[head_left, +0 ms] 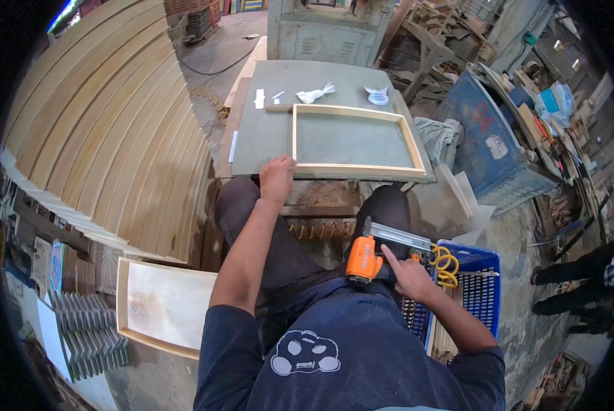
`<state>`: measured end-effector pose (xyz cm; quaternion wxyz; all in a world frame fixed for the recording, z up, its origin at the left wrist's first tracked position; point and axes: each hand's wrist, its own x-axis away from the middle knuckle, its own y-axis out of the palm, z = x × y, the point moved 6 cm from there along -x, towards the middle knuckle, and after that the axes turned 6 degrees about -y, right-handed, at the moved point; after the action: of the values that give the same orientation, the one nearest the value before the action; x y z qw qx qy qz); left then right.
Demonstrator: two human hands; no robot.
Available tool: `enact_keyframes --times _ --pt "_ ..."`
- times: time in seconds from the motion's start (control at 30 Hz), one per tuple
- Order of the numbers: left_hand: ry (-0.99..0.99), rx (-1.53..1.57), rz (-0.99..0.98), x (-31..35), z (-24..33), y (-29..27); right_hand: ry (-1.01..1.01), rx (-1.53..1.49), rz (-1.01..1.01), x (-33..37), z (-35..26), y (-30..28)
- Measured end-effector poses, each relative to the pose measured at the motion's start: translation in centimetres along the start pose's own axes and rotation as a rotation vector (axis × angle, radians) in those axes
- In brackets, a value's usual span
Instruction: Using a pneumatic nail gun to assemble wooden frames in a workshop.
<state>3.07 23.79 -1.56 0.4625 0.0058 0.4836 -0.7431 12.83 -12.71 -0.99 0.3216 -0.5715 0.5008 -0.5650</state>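
Observation:
A rectangular frame of pale wood strips [355,168] lies on the grey-topped worktable [262,140] in front of me. At its near left corner my left hand [277,179] is closed, the fingers pinching the wood. My right hand [411,279] is at the handle of an orange nail gun [366,260] by my right thigh, index finger stretched along it. The grip itself is partly hidden by the hand. A silver magazine [404,237] runs along the tool, and a yellow coiled air hose [446,266] hangs from its end.
On the table's far side lie a crumpled white plastic bag [315,92] and a small white bundle [377,95]. Tall stacked wooden frames [115,130] rise at left, with a shallow wooden tray [170,308] below. At right are a blue crate [482,291] and a large blue bin [488,137].

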Motion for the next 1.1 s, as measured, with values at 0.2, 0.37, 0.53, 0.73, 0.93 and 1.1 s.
enact_keyframes --times 0.2,0.37,0.53,0.73,0.93,1.1 --pt "-0.042 -0.013 -0.009 0.0 -0.8 0.2 0.028 0.002 -0.090 -2.0 1.3 0.1" --pt "-0.004 0.004 -0.129 -0.8 -1.7 0.8 -0.219 0.144 0.167 -5.2 -1.0 -2.2" --pt "0.014 0.016 -0.124 -0.8 -1.7 0.4 -0.330 0.206 0.273 -10.8 -4.0 -4.2" --pt "0.010 0.019 -0.128 -0.7 -1.7 0.3 -0.362 0.253 0.276 -14.9 -5.5 -4.9" --pt "0.022 0.035 -0.103 -0.7 -1.9 0.3 -0.366 0.235 0.275 -16.1 -5.1 -4.4" --pt "0.006 0.060 -0.104 -0.7 -1.9 0.3 -0.322 0.244 0.253 -16.5 -4.9 -4.5"
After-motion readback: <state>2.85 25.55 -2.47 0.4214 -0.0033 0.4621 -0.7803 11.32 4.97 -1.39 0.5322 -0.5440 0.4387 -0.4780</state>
